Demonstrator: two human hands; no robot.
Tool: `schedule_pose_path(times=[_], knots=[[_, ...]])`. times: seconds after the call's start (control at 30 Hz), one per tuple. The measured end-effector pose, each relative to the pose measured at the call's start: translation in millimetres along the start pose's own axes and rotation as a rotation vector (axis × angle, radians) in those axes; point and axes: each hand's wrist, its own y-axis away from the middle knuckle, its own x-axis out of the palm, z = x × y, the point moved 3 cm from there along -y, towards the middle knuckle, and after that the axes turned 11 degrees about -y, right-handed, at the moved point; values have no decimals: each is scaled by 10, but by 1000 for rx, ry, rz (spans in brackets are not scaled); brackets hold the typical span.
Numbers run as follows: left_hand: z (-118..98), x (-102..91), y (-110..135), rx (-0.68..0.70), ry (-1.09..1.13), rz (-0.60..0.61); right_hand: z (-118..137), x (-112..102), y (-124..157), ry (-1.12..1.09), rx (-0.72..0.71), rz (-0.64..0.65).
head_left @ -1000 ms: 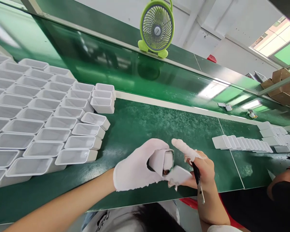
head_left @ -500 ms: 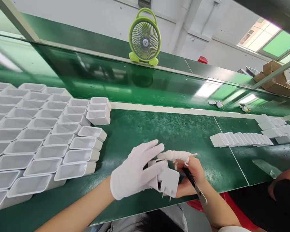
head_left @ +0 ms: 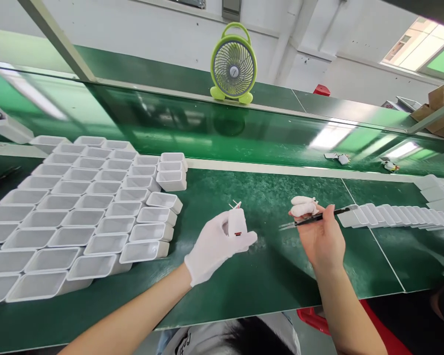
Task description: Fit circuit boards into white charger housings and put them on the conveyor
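My left hand, in a white glove, is closed around a white plug adapter. The adapter's metal prongs point up and away, and a small dark and red slot shows on its near face. To the right, apart from the adapter, my right hand is turned palm up and grips black tweezers. Their silver tips point left, toward the adapter. White coverings wrap some fingertips of that hand, while its palm is bare.
Rows of open white housings fill the left of the green table. A line of white pieces lies at right, beyond my right hand. A green fan stands on the back shelf. Another person's dark clothing shows lower right.
My right hand has moved right, away from the adapter, and turned palm up with the tweezers. My left hand has turned the adapter so its prongs point away. The view has shifted left.
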Motion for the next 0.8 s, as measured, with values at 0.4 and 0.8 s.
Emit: schedule_pose_path(times=[0.4,0.8], knots=[[78,29,-43,-51,69,-24,247,575,482,426,-378,340],[38,9,-37,-49,-209,-164,146,704,588,823,-659,416]])
